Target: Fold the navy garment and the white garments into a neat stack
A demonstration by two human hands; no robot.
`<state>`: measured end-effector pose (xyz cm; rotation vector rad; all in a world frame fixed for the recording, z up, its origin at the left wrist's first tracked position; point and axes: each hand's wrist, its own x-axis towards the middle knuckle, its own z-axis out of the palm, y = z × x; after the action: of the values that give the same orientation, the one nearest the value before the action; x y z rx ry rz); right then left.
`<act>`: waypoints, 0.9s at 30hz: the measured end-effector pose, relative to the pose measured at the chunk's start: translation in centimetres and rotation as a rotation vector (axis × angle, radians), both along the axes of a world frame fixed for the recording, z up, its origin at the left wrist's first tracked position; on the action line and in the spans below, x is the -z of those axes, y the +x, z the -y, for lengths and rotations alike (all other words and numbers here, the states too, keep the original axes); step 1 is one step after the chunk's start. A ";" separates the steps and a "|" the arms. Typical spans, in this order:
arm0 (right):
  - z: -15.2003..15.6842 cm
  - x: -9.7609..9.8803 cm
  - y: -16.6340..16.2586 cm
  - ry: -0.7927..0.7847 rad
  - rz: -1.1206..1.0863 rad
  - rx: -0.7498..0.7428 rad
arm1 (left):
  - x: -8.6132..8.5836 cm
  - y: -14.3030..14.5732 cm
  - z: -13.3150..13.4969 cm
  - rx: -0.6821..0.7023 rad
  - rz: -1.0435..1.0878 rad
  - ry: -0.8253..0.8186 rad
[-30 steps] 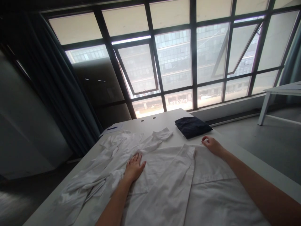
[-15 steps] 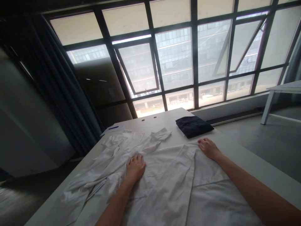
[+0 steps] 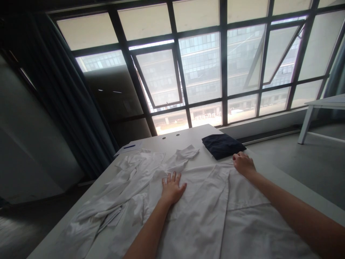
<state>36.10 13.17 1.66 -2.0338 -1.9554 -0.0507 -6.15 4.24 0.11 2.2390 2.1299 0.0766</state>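
Note:
A large white garment [image 3: 199,216], with a long seam or front edge running down its middle, is spread over the table in front of me. My left hand [image 3: 173,190] lies on it with fingers spread, palm down. At the garment's upper right part, my right hand [image 3: 244,164] has its fingers curled in on the fabric. Rumpled white cloth [image 3: 113,198] with sleeve-like parts trails off to the left; I cannot tell whether it belongs to the same garment. Just beyond my right hand sits a folded dark navy cloth [image 3: 223,145].
The white table [image 3: 194,133] reaches toward large framed windows [image 3: 199,68], two panes tilted open. Paper [image 3: 138,144] with a pen [image 3: 129,146] lies at its far left corner. A dark curtain [image 3: 64,100] hangs left; another white table [image 3: 323,103] stands right.
My left hand has slid right and slightly away across the fabric, its fingers spreading wider. My right hand has shifted a little right and away, and the garment's seam has moved right with it.

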 end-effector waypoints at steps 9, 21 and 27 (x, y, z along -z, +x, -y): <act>2.5 0.5 -8.2 -0.158 -0.001 -0.166 | 0.3 -0.1 0.5 -0.005 -0.004 0.025; 4.2 -2.0 -9.7 -0.040 0.057 -0.125 | -0.2 -0.4 0.7 -0.005 0.038 0.033; 5.3 0.9 -17.1 -0.106 0.047 -0.292 | 0.0 -0.4 0.7 -0.006 0.059 0.038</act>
<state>18.98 7.85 0.74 -1.8009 -2.3086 0.0745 -6.59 3.52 0.14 2.2220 2.1226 0.1829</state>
